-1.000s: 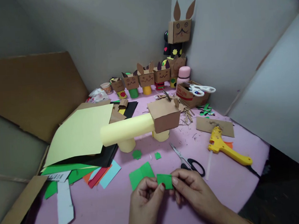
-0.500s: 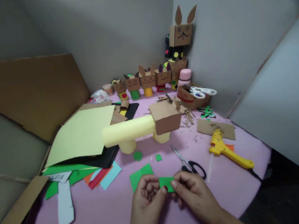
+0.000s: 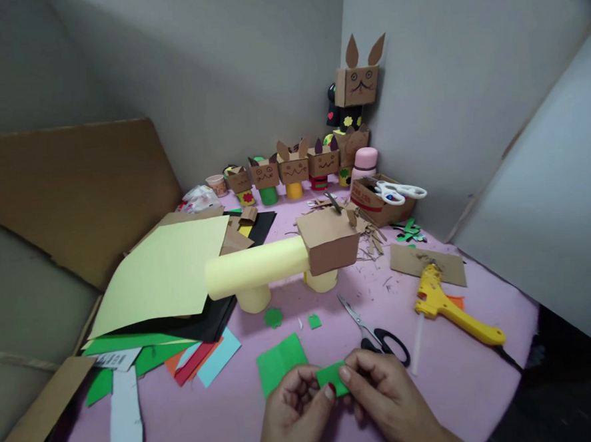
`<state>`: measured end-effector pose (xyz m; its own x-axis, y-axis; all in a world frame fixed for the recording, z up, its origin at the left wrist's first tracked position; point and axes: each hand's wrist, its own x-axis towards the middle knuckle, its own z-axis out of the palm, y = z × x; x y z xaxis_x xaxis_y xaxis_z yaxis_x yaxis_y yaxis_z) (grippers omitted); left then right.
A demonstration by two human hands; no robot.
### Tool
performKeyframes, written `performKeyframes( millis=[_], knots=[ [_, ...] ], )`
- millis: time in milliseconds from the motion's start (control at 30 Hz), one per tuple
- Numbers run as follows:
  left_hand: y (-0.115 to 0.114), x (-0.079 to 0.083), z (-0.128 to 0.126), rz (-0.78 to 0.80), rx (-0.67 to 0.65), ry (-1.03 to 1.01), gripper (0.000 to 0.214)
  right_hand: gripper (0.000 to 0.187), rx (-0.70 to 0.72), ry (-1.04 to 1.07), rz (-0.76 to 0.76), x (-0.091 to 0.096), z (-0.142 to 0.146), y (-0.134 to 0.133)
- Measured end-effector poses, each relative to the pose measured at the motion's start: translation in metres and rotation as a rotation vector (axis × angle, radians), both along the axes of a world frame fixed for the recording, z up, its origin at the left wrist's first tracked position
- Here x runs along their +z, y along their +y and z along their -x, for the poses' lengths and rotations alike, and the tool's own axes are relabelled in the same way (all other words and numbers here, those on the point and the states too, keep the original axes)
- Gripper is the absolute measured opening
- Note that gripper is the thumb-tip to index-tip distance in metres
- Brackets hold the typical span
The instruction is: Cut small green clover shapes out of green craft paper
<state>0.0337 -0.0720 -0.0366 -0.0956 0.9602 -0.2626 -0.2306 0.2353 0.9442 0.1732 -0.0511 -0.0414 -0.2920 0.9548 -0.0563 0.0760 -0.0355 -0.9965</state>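
Note:
A small folded piece of green paper (image 3: 334,379) is pinched between my left hand (image 3: 299,407) and my right hand (image 3: 381,392), both closed on it near the table's front. A larger green sheet (image 3: 282,359) lies flat just behind my left hand, partly covered by it. Beyond it rest a green flower cutout (image 3: 274,317) and a small green scrap (image 3: 314,322). Black-handled scissors (image 3: 377,336) lie slightly open behind my right hand. Farther back stands a pale yellow paper-tube animal body (image 3: 258,266) with a cardboard box head (image 3: 330,239).
On the right, a yellow glue gun (image 3: 446,308) lies against a cardboard strip (image 3: 408,259). Stacked paper sheets (image 3: 161,272) cover the left side. At the back are several box-headed figures (image 3: 294,171), a pink bottle (image 3: 365,162) and a carton (image 3: 379,206) with white-handled scissors (image 3: 398,191).
The whole scene sits slightly lower in view, as the camera has tilted up a little. My hands still hold the green piece, which is now a bit more slanted.

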Motion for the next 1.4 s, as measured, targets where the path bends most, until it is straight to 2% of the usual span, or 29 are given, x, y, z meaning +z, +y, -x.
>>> performKeyframes(
  millis=[100, 267, 367, 600, 800, 967, 1100, 1200, 1300, 1400],
  knots=[
    [-0.0018, 0.0027, -0.0006, -0.038, 0.053, 0.081, 0.024, 0.041, -0.004, -0.045, -0.032, 0.0001, 0.0005, 0.0],
    [-0.0027, 0.0082, -0.0009, -0.066, 0.069, 0.171, 0.02, 0.042, -0.008, -0.066, -0.026, 0.0003, 0.0011, -0.0017],
    [-0.0009, 0.0069, 0.0008, -0.04, 0.091, 0.142, 0.022, 0.04, 0.027, -0.027, -0.045, 0.0008, 0.001, -0.0014],
    [0.0013, 0.0065, 0.0023, 0.055, 0.114, -0.076, 0.034, 0.038, 0.056, 0.018, -0.069, 0.0047, 0.0023, -0.0005],
    [0.0007, 0.0076, 0.0011, 0.053, 0.123, -0.072, 0.033, 0.038, 0.048, 0.021, -0.063, 0.0038, 0.0023, -0.0003],
    [-0.0001, 0.0056, 0.0023, -0.011, 0.126, 0.041, 0.026, 0.041, 0.052, 0.069, -0.002, 0.0042, 0.0019, -0.0001],
    [-0.0027, 0.0052, 0.003, -0.064, 0.082, 0.13, 0.021, 0.046, 0.058, 0.137, 0.139, 0.0056, 0.0002, 0.0008],
    [-0.0045, 0.005, 0.003, -0.089, 0.029, 0.156, 0.017, 0.045, 0.037, 0.123, 0.179, 0.0066, -0.0015, 0.0015],
    [-0.0046, 0.0037, 0.002, -0.09, 0.02, 0.153, 0.022, 0.041, 0.02, 0.086, 0.148, 0.0067, -0.0024, 0.0013],
    [-0.0034, 0.0004, 0.0001, -0.068, -0.039, 0.075, 0.026, 0.035, -0.007, 0.009, 0.032, 0.0061, -0.0025, -0.0003]
  ],
)
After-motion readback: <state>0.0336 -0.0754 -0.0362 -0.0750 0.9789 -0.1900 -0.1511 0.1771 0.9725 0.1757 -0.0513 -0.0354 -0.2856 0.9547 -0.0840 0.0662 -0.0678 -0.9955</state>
